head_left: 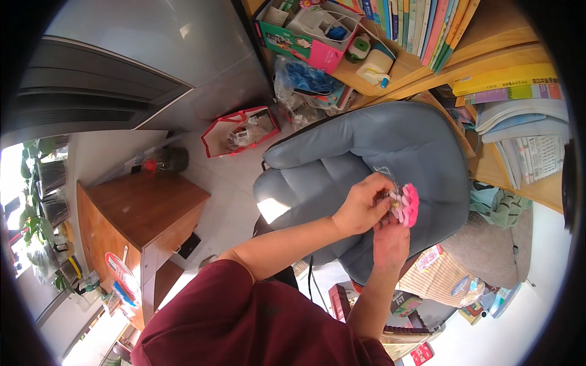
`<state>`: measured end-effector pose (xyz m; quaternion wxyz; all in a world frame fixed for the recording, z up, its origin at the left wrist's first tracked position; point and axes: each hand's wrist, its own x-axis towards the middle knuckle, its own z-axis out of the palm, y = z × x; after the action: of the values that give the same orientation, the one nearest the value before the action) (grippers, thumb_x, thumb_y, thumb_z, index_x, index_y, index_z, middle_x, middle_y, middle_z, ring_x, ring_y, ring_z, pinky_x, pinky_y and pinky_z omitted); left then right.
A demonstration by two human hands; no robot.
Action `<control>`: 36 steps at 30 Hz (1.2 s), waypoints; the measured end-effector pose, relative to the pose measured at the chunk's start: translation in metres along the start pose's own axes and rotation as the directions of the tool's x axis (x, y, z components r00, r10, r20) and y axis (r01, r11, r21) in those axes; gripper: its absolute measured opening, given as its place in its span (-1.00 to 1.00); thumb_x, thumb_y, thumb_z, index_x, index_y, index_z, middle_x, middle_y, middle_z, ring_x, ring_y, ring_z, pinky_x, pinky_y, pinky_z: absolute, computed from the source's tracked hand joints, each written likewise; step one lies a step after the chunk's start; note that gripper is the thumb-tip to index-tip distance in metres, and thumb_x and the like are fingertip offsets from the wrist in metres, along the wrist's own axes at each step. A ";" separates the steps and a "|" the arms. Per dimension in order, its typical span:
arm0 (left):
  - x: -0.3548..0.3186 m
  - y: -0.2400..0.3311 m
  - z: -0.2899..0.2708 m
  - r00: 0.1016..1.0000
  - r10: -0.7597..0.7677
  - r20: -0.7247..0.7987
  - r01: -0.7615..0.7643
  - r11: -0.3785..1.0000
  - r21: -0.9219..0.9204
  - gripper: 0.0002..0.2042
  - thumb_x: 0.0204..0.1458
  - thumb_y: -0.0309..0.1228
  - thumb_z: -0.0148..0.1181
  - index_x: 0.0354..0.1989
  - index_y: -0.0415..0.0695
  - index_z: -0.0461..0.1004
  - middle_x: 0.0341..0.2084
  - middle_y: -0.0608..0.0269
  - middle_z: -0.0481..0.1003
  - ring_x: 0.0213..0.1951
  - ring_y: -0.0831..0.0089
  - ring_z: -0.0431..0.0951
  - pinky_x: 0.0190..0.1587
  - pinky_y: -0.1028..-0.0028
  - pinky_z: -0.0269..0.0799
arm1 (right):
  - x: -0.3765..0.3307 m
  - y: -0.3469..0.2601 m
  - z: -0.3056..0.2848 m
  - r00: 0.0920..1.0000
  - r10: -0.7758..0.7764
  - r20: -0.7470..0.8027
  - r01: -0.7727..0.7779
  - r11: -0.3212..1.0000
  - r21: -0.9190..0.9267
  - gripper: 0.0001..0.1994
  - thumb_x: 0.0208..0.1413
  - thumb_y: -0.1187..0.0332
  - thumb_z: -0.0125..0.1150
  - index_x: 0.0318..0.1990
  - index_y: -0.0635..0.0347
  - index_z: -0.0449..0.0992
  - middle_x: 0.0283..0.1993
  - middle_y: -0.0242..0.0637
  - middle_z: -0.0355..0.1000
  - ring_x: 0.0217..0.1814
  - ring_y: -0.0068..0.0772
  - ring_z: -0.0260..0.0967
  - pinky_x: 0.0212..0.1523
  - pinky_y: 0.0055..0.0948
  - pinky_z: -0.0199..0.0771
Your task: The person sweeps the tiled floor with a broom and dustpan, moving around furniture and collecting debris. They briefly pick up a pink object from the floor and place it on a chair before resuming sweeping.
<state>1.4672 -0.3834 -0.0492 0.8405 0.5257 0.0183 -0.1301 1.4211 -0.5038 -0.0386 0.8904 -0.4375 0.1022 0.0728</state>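
Observation:
Above a grey padded armchair [421,134] my two hands meet around a pink and white fuzzy flower [411,205], which looks made of soft craft stems. Its petals face right, away from my fingers. My left hand [364,206] is closed, thumb and fingertips pinched together at the flower's back. Just below, my right hand [391,239] has its fingers curled up against the flower's underside, gripping it. Both sets of fingertips overlap there, so the stem end is partly hidden. A thin clear or silvery strand shows beside the left fingers, too small to name.
A wooden shelf [421,78] with books and a colourful box [305,46] stands at the far side. On the floor sits a red-edged bag [207,139]. A brown wooden cabinet [143,201] is to the left; a striped cushion [445,277] lies at right.

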 end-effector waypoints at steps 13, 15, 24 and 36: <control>0.015 0.020 0.000 0.894 0.416 0.168 -0.441 0.744 0.502 -0.52 -0.19 -0.55 0.18 0.01 -0.16 0.32 -0.14 0.02 0.35 -0.14 0.16 0.41 -0.14 0.37 0.40 | 0.042 -0.052 -0.008 0.990 -0.040 -0.132 0.056 0.991 0.121 -0.49 -0.02 0.34 0.07 0.14 0.18 0.18 0.09 -0.19 0.25 0.10 -0.19 0.21 -0.01 -0.19 0.31; 0.015 0.017 -0.007 0.948 0.293 0.126 -0.318 0.828 0.461 -0.50 -0.18 -0.59 0.18 0.04 -0.17 0.30 -0.08 0.08 0.32 -0.17 0.32 0.43 -0.20 0.44 0.41 | 0.055 -0.059 -0.012 0.995 -0.024 -0.101 0.047 0.973 0.226 -0.49 -0.03 0.39 0.07 0.14 0.15 0.17 0.11 -0.17 0.24 0.11 -0.15 0.20 -0.04 -0.18 0.32; -0.015 -0.017 -0.081 0.994 0.073 0.083 -0.106 0.840 0.532 -0.75 -0.15 -0.59 0.16 -0.23 -0.23 0.41 -0.38 0.14 0.44 -0.42 0.38 0.47 -0.35 0.51 0.38 | 0.136 -0.113 -0.055 0.910 -0.307 -0.280 0.227 0.932 -0.284 -0.50 -0.06 0.49 0.15 0.10 0.21 0.20 -0.02 -0.19 0.30 -0.10 -0.34 0.29 -0.08 -0.32 0.32; -0.075 -0.047 -0.153 0.993 -0.106 -0.041 0.107 0.734 0.671 -0.83 -0.15 -0.57 0.15 -0.33 -0.26 0.42 -0.41 0.10 0.46 -0.45 0.35 0.50 -0.39 0.47 0.42 | 0.264 -0.109 -0.080 0.764 -0.598 -0.240 -0.242 0.079 -0.967 -0.55 -0.14 0.44 0.28 -0.06 0.33 0.30 -0.06 -0.24 0.32 -0.01 -0.35 0.22 0.02 -0.50 0.17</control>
<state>1.4004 -0.2520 -0.1462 0.5856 0.7913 0.0003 -0.1758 1.6911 -0.6227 -0.0674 0.2770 -0.9191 0.2418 -0.1415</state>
